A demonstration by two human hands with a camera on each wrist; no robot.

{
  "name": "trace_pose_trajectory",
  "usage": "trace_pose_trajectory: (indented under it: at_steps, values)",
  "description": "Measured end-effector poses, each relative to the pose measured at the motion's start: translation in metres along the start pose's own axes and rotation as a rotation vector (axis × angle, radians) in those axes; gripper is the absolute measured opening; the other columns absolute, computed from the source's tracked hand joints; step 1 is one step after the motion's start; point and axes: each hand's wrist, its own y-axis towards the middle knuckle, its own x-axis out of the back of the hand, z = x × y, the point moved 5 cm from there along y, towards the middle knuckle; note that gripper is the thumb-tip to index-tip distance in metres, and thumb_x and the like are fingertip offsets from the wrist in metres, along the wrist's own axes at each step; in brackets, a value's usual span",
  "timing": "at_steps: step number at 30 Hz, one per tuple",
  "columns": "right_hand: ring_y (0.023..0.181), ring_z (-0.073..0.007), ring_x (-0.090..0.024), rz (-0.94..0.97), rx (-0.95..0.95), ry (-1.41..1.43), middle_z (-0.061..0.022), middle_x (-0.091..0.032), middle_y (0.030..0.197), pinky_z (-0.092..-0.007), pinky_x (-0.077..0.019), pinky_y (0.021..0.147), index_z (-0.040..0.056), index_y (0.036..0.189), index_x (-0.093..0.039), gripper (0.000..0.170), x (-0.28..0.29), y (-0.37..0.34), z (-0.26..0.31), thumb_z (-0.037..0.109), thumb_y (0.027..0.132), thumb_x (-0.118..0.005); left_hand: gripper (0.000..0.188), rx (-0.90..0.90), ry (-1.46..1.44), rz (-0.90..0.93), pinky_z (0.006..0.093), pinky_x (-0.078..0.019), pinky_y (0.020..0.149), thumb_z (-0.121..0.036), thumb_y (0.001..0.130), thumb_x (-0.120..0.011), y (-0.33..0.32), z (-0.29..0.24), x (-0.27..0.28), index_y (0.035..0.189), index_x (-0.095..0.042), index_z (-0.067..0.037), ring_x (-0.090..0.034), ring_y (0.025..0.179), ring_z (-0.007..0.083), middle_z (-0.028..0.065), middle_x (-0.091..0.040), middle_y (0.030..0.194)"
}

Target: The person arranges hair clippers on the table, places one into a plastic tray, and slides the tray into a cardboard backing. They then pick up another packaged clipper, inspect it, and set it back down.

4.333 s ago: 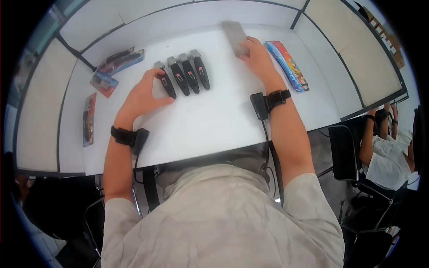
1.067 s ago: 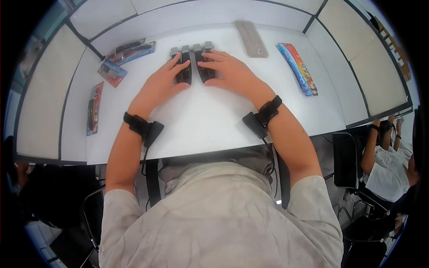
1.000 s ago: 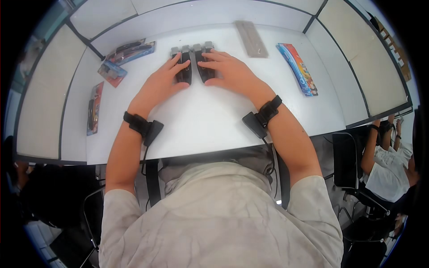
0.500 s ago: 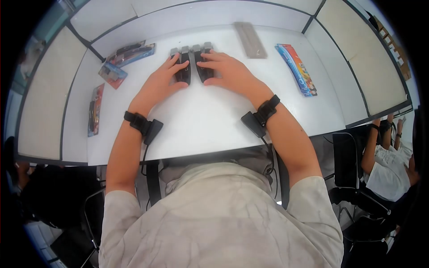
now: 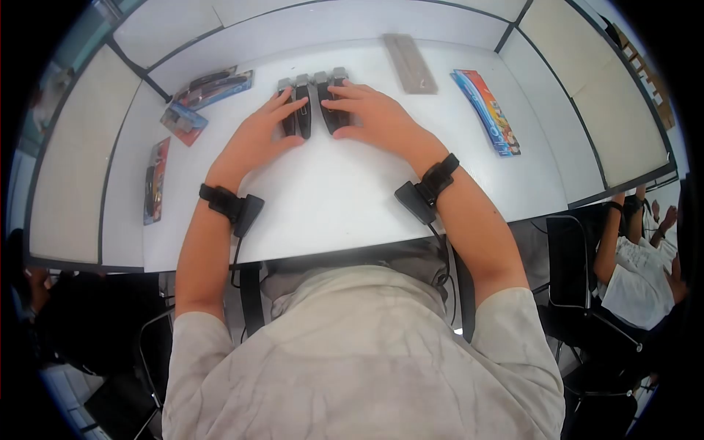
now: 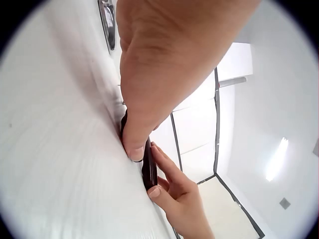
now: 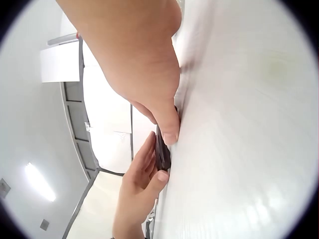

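Several black tapered hand tools with grey heads lie side by side on the white table in the head view, heads to the back, in a left pair (image 5: 303,117) and a right pair (image 5: 328,121) with a narrow gap between. My left hand (image 5: 257,136) holds the left pair, fingers spread over it and thumb at the near end. On the right pair, my right hand (image 5: 381,121) grips likewise, partly covering it. Both wrist views show thumb and fingers on opposite sides of a black tool (image 7: 162,152), close to the tabletop.
A flat brownish translucent pack (image 5: 409,64) lies at the back. Colourful blister packs stand on both sides: a blue-red one (image 5: 488,114) at right, others (image 5: 213,89) at back left and one (image 5: 155,180) at far left. Low partition walls (image 5: 352,31) enclose the table.
Earlier my right hand was at the flat translucent pack, which now lies free. Both hands have come together over the black tools, now in two pairs. The last second shows almost no motion.
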Motion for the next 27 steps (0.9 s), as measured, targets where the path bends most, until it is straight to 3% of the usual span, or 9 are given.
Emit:
trace_pose_trajectory:
  at_steps: [17, 27]
  values:
    - [0.146, -0.0301, -0.043, -0.014, -0.020, -0.054, -0.0068, -0.053, 0.153, -0.0421, -0.0404, 0.117, 0.0190, 0.136, -0.067, 0.056, 0.001, 0.006, -0.009, 0.038, 0.085, -0.080, 0.061, -0.041, 0.047, -0.013, 0.0448, -0.0401, 0.116, -0.017, 0.085, -0.077, 0.019, -0.001, -0.006, 0.144, -0.061, -0.021, -0.047, 0.142, 0.0397, 0.0168, -0.039, 0.162]
    - [0.147, -0.0297, -0.042, -0.046, -0.017, -0.073, -0.0073, -0.053, 0.153, -0.0420, -0.0401, 0.117, 0.0187, 0.137, -0.066, 0.057, -0.008, 0.027, -0.026, 0.040, 0.085, -0.080, 0.059, 0.000, 0.023, -0.040, 0.0444, -0.0414, 0.115, -0.027, 0.087, -0.078, 0.038, 0.017, -0.011, 0.144, -0.061, -0.024, -0.047, 0.142, 0.0416, 0.0187, -0.035, 0.164]
